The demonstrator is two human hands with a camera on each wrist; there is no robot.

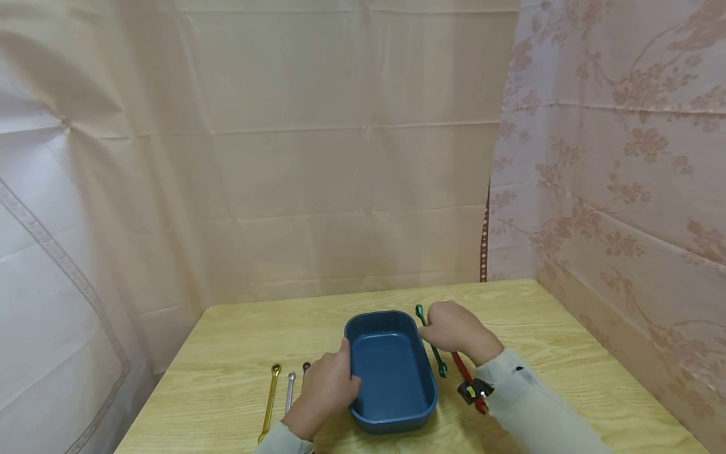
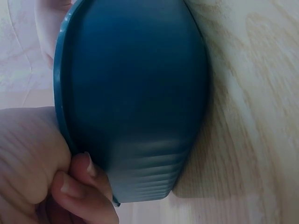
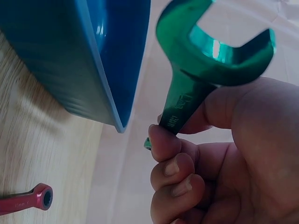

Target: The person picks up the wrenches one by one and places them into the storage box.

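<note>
A blue plastic tray (image 1: pixel 391 410) sits near the front middle of the wooden table, with nothing in it. My left hand (image 1: pixel 326 388) grips its left rim; in the left wrist view the fingers (image 2: pixel 77 186) curl under the tray (image 2: pixel 135 93) edge. My right hand (image 1: pixel 456 331) pinches a green wrench (image 1: pixel 432 343) just right of the tray. Up close the green wrench (image 3: pixel 205 60) shows its open-end jaw above my fingertips (image 3: pixel 163 140), beside the tray wall (image 3: pixel 70 60).
A red wrench (image 1: pixel 466 378) lies on the table under my right forearm, its ring end (image 3: pixel 41 198) visible. Gold (image 1: pixel 269 400), silver (image 1: pixel 290 391) and dark (image 1: pixel 305 367) wrenches lie left of the tray. Curtains close the back and right sides.
</note>
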